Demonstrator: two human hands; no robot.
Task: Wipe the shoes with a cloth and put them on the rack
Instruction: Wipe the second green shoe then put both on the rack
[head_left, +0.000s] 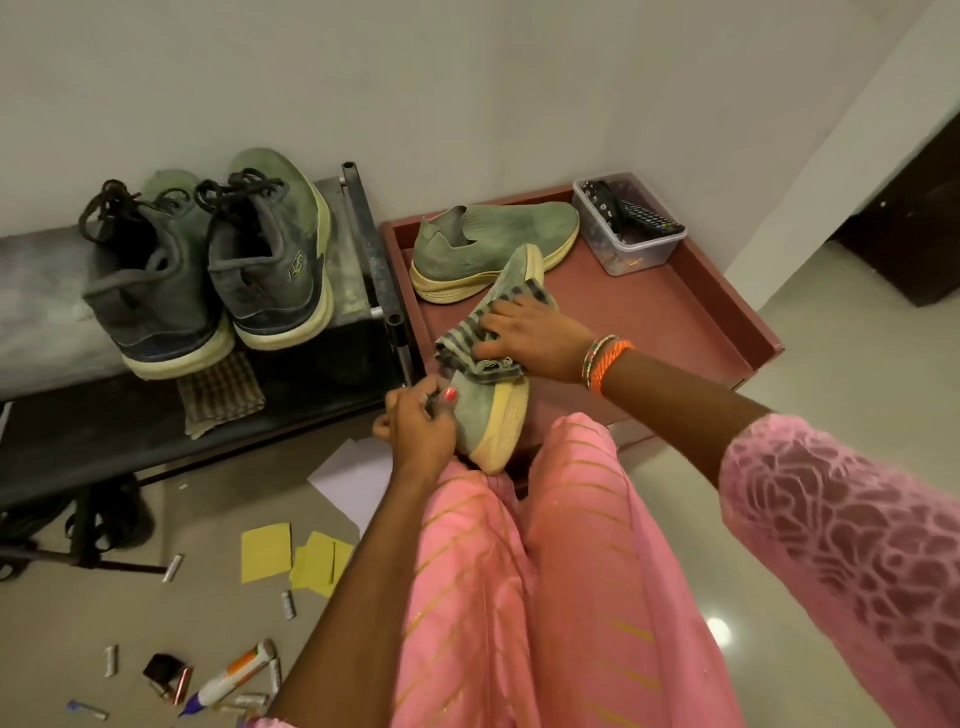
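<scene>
My left hand (418, 426) grips the heel end of a green slip-on shoe (493, 415) with a cream sole, held tilted above my lap. My right hand (530, 338) presses a grey striped cloth (475, 340) onto the shoe's upper, fingers spread over it. The matching slip-on shoe (493, 244) lies on the reddish table (675, 317). A pair of grey-green lace-up sneakers (208, 270) stands on the top of the dark metal rack (374, 249) at the left.
A checked cloth (221, 395) hangs from the rack under the sneakers. A clear plastic box (628, 228) with remotes sits at the table's back corner. Yellow and white papers (291, 556), batteries and a glue tube (228, 680) litter the floor at the lower left.
</scene>
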